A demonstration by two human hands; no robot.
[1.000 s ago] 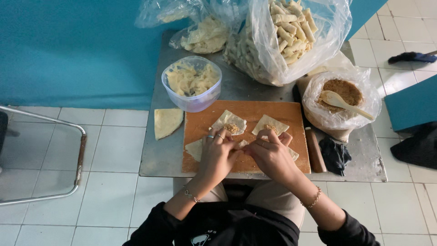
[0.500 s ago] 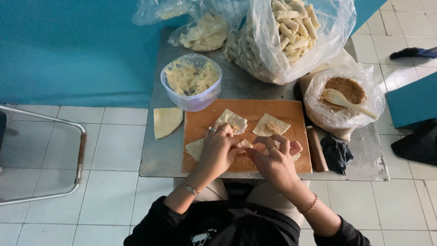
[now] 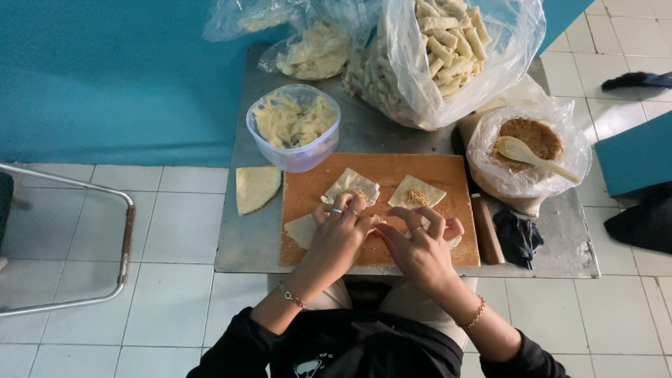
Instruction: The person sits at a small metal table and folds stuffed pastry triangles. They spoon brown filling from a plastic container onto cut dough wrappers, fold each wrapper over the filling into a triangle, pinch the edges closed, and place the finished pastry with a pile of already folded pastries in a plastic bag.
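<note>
On the orange cutting board my left hand and my right hand meet over one pale dough wrapper, fingers pinching and folding it between them. Two more square wrappers lie further back on the board: one by my left fingertips, another with a dab of brown filling on it. A further wrapper peeks out under my left hand.
A stack of wrappers overhangs the metal table's left edge. Behind the board stand a plastic bowl of dough scraps, big bags of rolled pastries, a bagged bowl of brown filling with a wooden spoon, and a dark cloth.
My hands have drawn slightly closer together over the wrapper while folding it. The wrappers at the back of the board have not moved.
</note>
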